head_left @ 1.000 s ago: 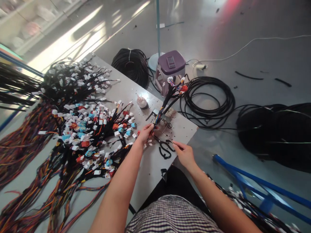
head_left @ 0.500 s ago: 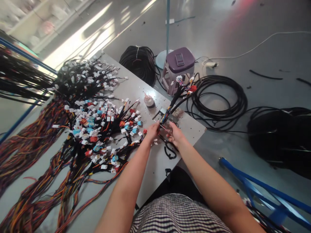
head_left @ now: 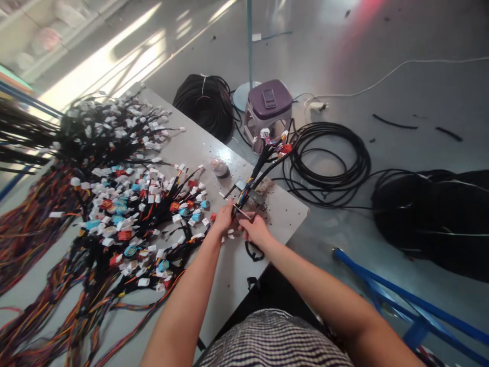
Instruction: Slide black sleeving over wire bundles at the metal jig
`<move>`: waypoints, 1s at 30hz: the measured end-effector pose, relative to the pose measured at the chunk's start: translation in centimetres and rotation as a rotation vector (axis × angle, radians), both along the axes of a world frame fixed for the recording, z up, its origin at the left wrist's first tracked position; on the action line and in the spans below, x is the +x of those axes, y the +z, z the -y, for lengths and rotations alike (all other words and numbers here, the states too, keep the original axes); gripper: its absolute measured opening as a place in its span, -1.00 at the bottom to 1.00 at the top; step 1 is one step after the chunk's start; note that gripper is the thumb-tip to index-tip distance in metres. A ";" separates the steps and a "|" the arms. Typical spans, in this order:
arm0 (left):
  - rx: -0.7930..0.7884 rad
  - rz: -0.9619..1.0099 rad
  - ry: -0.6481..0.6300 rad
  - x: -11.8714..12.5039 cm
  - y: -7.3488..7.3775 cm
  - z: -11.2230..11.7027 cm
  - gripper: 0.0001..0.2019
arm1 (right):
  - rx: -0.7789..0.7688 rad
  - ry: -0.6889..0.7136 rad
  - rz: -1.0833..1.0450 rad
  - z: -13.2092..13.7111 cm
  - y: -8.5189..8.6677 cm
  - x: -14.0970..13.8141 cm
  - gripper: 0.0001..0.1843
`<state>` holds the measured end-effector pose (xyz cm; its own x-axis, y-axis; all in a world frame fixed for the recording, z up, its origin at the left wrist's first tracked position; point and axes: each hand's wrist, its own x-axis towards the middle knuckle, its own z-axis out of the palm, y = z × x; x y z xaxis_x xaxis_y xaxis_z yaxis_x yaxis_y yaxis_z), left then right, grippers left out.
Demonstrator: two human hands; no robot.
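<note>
My left hand point(head_left: 223, 219) is closed on a bundle of coloured wires of a black wire harness point(head_left: 255, 171) that runs across the table's far corner and off its edge toward the stool. My right hand point(head_left: 255, 230) is closed right beside it and pinches a thin white strip point(head_left: 234, 205) laid across the bundle. Black-handled scissors point(head_left: 253, 252) lie on the table just below my right hand, partly hidden by it.
Many harnesses with white, blue and red connectors point(head_left: 126, 204) cover the grey table point(head_left: 229, 270) at left. A small glue bottle point(head_left: 220, 167) stands near the corner. On the floor are a purple stool point(head_left: 268, 109), black cable coils point(head_left: 328, 163) and a blue frame point(head_left: 401, 306).
My right hand has moved from the scissors up to the wire bundle and now meets my left hand there with a thin strip. My left hand has stayed on the bundle.
</note>
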<state>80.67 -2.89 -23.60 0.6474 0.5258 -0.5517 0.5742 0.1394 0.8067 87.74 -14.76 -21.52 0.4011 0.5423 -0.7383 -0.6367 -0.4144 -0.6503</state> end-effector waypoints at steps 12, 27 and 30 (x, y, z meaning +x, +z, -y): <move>-0.129 -0.069 0.070 -0.4 -0.8 -0.3 -0.34 | 0.129 1.540 1.197 -6.3 1.6 15.0 -0.70; -0.428 0.002 -0.149 -2.2 1.0 -2.6 -0.60 | 0.235 1.067 0.924 -0.6 -2.7 27.6 -0.60; -0.546 -0.027 -0.146 -1.5 1.0 -3.4 -0.60 | 0.279 1.101 0.928 -2.0 -2.4 25.7 -0.66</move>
<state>79.13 0.47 -22.59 0.6738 0.0654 -0.7360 0.6387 0.4494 0.6246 113.44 -12.79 -23.95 -0.0391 0.9610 -0.2738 0.5933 -0.1982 -0.7802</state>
